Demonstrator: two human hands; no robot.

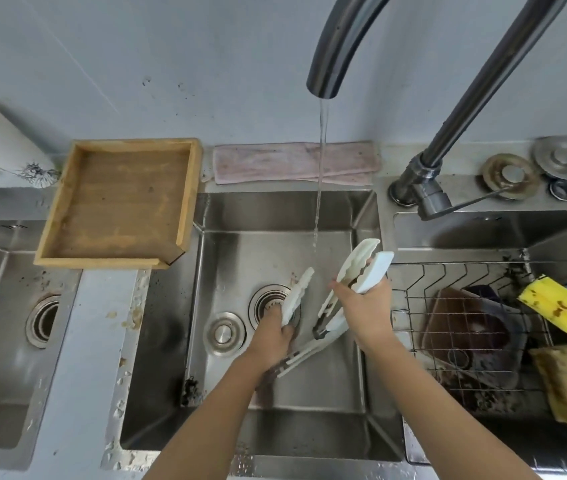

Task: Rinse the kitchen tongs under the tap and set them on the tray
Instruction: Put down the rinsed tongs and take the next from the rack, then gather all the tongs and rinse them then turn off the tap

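White tongs [330, 299] over the sink [275, 213], right hand [365, 306] fingers clamped around both arms near the heads, left hand [271, 336] fingers gripping another white tong arm [296, 294], water stream [320, 174] just behind, wooden tray [67, 202] well apart on the bench

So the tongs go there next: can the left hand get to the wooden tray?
Probably yes. The tray sits just up and left of the left hand, bare, with nothing between them.

tongs [367, 268]: white smooth plastic | sink [275, 209]: shiny metal | tray [119, 202] left of sink: rough wood | cloth [275, 164] behind sink: soft pink | sponge [559, 306]: yellow, rough
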